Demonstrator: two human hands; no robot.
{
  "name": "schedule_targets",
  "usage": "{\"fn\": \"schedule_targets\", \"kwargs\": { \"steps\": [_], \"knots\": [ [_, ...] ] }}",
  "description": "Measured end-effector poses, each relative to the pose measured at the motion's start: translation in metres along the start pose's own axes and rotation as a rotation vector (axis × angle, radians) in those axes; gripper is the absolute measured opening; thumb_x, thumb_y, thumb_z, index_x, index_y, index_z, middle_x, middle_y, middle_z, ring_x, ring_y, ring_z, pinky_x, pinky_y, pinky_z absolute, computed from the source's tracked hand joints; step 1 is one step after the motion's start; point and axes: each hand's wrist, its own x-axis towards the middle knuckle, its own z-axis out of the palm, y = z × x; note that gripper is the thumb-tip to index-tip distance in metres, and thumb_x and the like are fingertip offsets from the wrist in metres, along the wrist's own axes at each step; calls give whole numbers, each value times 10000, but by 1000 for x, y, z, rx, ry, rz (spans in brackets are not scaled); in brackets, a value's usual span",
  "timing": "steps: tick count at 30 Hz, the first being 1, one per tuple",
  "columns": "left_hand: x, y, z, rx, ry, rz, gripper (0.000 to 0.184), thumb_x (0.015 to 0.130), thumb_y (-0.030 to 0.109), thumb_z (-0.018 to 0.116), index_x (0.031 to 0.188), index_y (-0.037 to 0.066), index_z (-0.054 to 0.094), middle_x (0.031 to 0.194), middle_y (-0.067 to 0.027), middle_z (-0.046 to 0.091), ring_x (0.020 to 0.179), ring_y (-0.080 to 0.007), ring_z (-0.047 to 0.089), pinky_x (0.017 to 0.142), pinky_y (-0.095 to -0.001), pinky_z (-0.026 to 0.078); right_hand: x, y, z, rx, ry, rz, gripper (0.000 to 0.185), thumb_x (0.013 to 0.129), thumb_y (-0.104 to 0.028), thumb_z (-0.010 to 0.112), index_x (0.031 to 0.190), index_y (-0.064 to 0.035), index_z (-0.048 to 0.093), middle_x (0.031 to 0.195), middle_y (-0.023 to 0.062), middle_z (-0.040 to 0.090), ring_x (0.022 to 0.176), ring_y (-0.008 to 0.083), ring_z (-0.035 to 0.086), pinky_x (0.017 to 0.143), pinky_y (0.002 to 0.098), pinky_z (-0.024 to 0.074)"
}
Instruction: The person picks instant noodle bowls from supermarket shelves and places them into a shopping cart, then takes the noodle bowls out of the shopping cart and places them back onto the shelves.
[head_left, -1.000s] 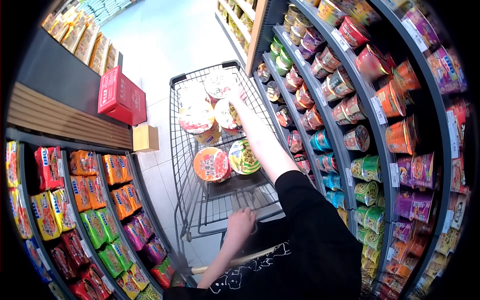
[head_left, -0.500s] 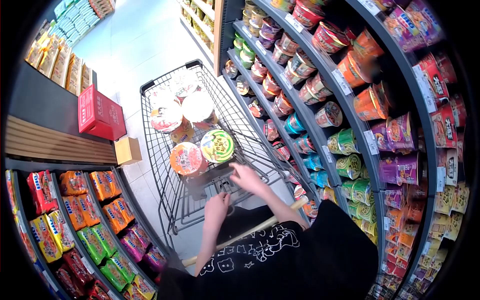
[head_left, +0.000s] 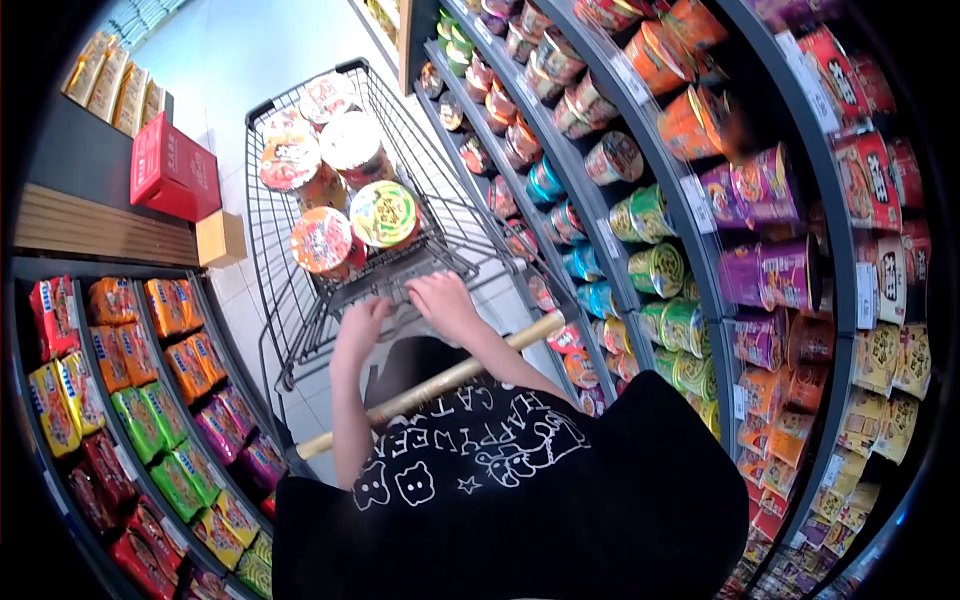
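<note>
The cart is standing on a pale tiled floor, filling the aisle between two dark racks. Inside its wire basket, the cups are sitting in a cluster towards the far end: a white cup is standing among the farther ones, while a green cup and a red cup are lying nearest the person, side by side, their lids facing up.

Both forearms are reaching over the handle. The left hand is curling loosely at the cart's near end, and the right hand is lying just beside it, fingers stretching forward; whether either is gripping the cart, I cannot tell. Neither is holding a cup.

The right rack is carrying rows of noodle tubs, with price labels running along its edges. The left rack is showing bright packets. Beyond it, a slatted panel is running along the aisle, and a red box is jutting out above a tan box.
</note>
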Motion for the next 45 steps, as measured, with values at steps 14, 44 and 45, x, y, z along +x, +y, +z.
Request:
{"fn": "schedule_targets", "kwargs": {
  "steps": [14, 44, 45],
  "knots": [
    [-81, -21, 71, 20, -84, 111, 304, 873, 277, 479, 946, 15, 616, 665, 0, 559, 520, -61, 428, 431, -230, 326, -118, -7, 7, -85, 25, 36, 142, 812, -210, 506, 793, -85, 570, 770, 69, 604, 792, 228, 555, 736, 360, 365],
    [-301, -5, 256, -20, -109, 521, 292, 869, 203, 516, 1068, -10, 532, 881, -144, 630, 783, -227, 600, 715, -318, 444, -377, 0, 8, 33, -48, 168, 185, 746, -198, 557, 867, -60, 570, 759, 124, 616, 768, 287, 610, 620, 431, 469],
    [-309, -3, 264, 10, -127, 466, 300, 862, 208, 525, 1085, 7, 509, 873, -150, 631, 781, -254, 607, 705, -334, 449, -383, 1, 7, 53, -52, 199, 179, 740, -189, 560, 868, -64, 569, 762, 116, 615, 775, 285, 608, 632, 425, 468]
  ]
}}
